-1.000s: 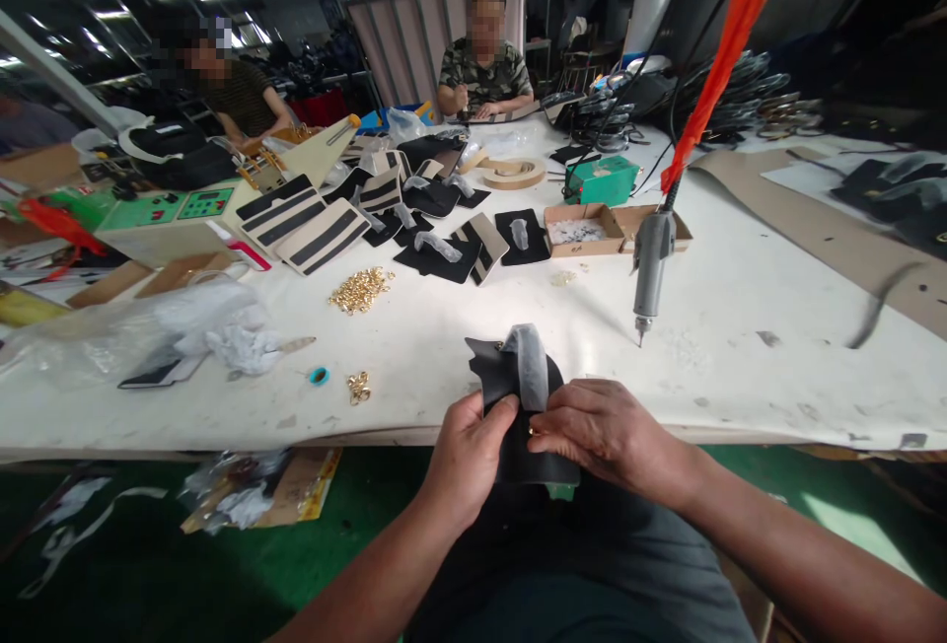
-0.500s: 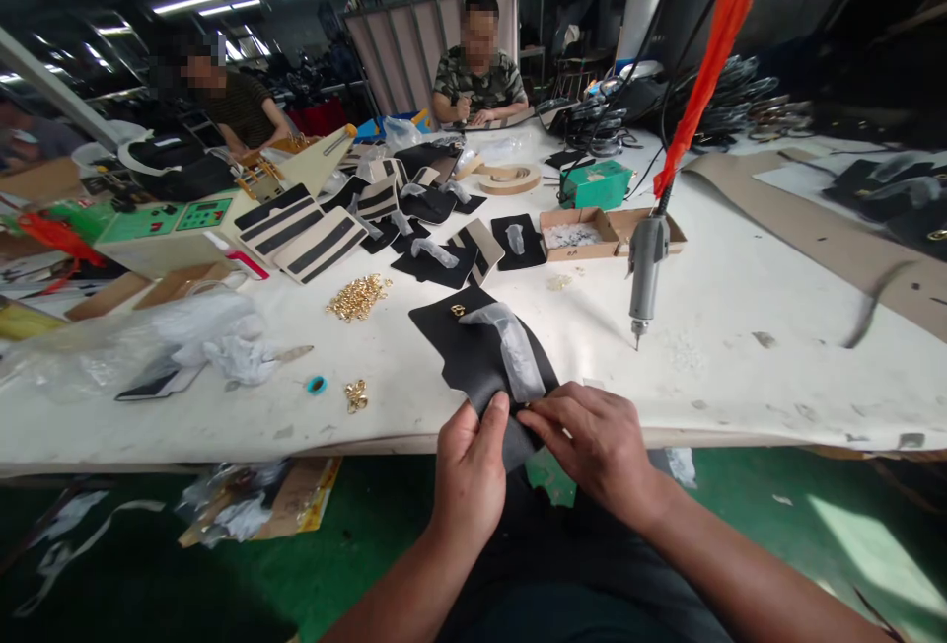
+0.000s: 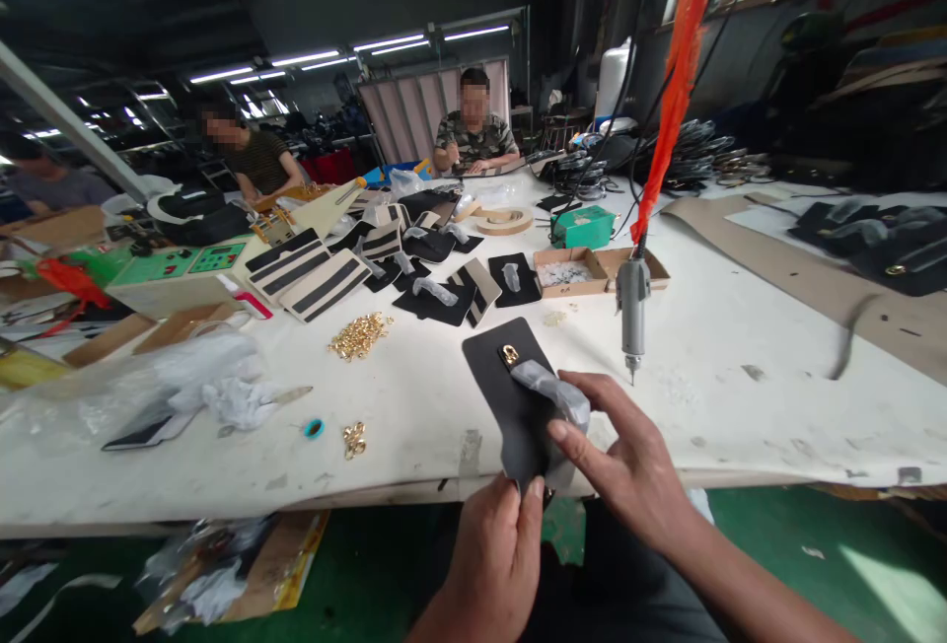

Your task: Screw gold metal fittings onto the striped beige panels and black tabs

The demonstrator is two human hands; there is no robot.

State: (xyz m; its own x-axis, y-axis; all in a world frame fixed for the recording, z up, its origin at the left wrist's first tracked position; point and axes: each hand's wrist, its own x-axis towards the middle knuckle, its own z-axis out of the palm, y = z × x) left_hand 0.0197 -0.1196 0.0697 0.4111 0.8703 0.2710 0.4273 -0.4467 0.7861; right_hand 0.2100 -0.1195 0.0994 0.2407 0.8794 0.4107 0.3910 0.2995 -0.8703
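Observation:
A black leather-like panel [image 3: 497,382] is held over the table's near edge, tilted up and away from me. A gold metal fitting [image 3: 509,355] sits near its far end. Across its right side runs a handle [image 3: 551,388] wrapped in cloudy plastic. My left hand [image 3: 494,549] pinches the panel's near end, the thumb on top. With thumb and fingers my right hand [image 3: 632,461] grips the wrapped handle at the panel's right side; its fingertips are partly hidden. Small gold rings [image 3: 355,440] and a blue-rimmed roll [image 3: 314,429] lie to the left on the table.
A grey electric screwdriver [image 3: 633,313] hangs on the right by an orange-wrapped cord. Behind are small cardboard boxes [image 3: 573,289], a green box [image 3: 584,227], a gold hardware pile [image 3: 356,336] and more panels [image 3: 326,285]. Other people sit across the table.
The panel has turned more upright and shifted right. My right hand has moved from the near edge up to the wrapped handle; my left hand has shifted lower and right. The view has tilted up.

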